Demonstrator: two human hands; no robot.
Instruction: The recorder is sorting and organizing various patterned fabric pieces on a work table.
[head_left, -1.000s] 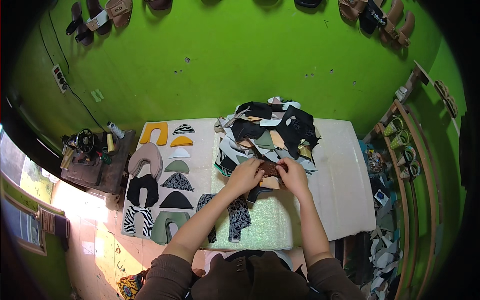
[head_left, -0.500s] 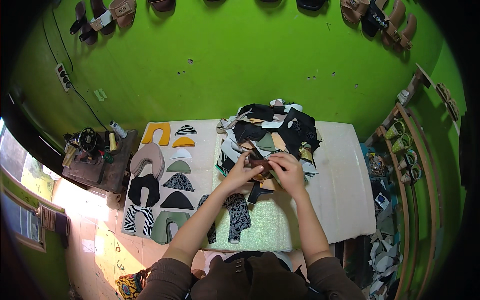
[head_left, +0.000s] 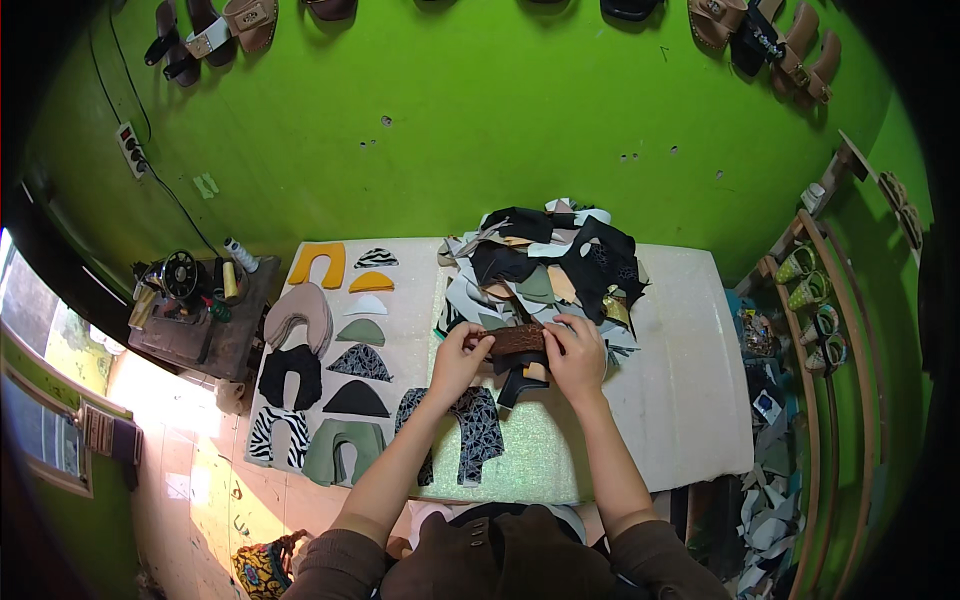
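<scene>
A brown textured scrap of leather-like material (head_left: 516,341) is stretched flat between my two hands. My left hand (head_left: 459,362) pinches its left end, and my right hand (head_left: 577,354) grips its right end. Behind it lies a heap of scraps (head_left: 500,263) in black, white, green and tan. Just below the held scrap, a black offcut (head_left: 519,384) lies at the heap's front edge. Left of my left hand are a patterned black-and-grey U-shaped piece (head_left: 477,425) and a black half-round piece (head_left: 356,398).
Cut U-shaped pieces, such as a yellow one (head_left: 317,264) and a zebra-print one (head_left: 277,438), are set out along the left of the white table (head_left: 690,400). A sewing machine (head_left: 180,275) stands at far left. A wooden rack (head_left: 800,400) and floor scraps (head_left: 768,530) are at right.
The brown scrap has been opened out wide and turned flat. My hands have moved apart, the left one shifting left and slightly down.
</scene>
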